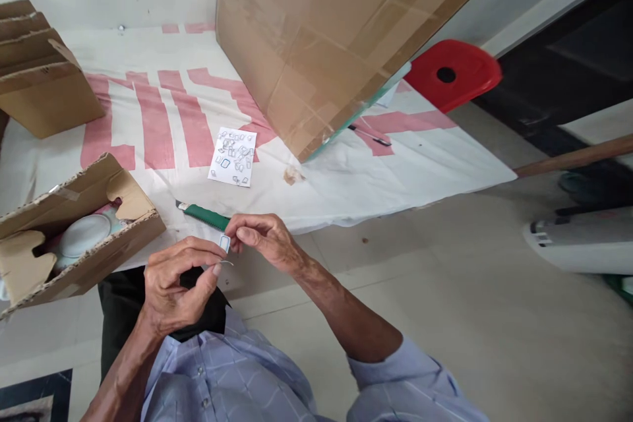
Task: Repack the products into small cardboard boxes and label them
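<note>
Between my fingertips, over the table's front edge, is a small white label (pixel 225 242) with a blue rounded outline. My right hand (pixel 267 239) pinches its right side. My left hand (pixel 180 280) is closed, thumb against fingers, on a thin whitish strip (pixel 227 262) whose end pokes out just below the label. A green utility knife (pixel 202 215) lies on the table behind my hands, blade end to the left. Farther back is a white sheet (pixel 232 157) printed with many small outlines, one of them blue.
An open cardboard box (pixel 126 227) with a white round-lidded item stands at left, more cardboard (pixel 54 102) behind it. A large taped carton (pixel 316 66) leans over the back. A pen (pixel 370 135) lies beside it, with a red stool (pixel 465 72) beyond the table cloth (pixel 346 191).
</note>
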Demonstrator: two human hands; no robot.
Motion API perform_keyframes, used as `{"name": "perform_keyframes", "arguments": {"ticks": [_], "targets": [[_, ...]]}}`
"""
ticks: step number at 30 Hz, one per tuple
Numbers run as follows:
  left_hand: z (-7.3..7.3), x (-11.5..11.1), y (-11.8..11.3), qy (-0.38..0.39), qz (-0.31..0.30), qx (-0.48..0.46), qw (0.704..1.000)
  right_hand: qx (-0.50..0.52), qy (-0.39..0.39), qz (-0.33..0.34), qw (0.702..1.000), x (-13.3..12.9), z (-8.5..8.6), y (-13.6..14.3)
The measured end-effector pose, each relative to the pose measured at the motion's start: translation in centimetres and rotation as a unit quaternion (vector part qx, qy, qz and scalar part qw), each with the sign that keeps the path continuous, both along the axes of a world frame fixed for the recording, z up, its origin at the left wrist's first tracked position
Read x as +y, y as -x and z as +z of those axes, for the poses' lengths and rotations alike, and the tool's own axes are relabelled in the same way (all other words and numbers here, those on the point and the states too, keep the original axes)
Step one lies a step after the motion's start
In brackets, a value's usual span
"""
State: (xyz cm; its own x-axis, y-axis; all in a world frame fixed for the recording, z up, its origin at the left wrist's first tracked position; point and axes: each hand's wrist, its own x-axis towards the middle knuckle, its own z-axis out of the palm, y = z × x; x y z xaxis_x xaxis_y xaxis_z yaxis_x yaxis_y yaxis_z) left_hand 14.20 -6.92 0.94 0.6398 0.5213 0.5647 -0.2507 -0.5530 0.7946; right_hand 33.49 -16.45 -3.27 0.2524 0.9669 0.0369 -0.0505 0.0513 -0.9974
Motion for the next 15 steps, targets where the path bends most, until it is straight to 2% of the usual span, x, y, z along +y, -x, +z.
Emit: {"name": "perform_keyframes", "arguments": {"ticks": [2,7,12,15], "targets": [[0.1,-0.1,-0.1,-0.032,-0.011,0.005,0.999,0.041,0.021,0.049,0.998,0.1,0.2,0.1],[-0.4,-0.1,-0.4,-0.073,-0.018,0.029,0.997,0.059,0.029,0.044,0.997,0.4,0.3,0.4],[-1.1,0.2,-0.5,-0.085,-0.016,0.031,0.996,-0.002,0.025,0.037,0.999,0.4,0.4,0.3],[-1.5,0.4,-0.6,-0.087,0.005,0.030,0.996,-0.076,0.017,-0.014,0.997,1.2,0.5,-1.1]]}}
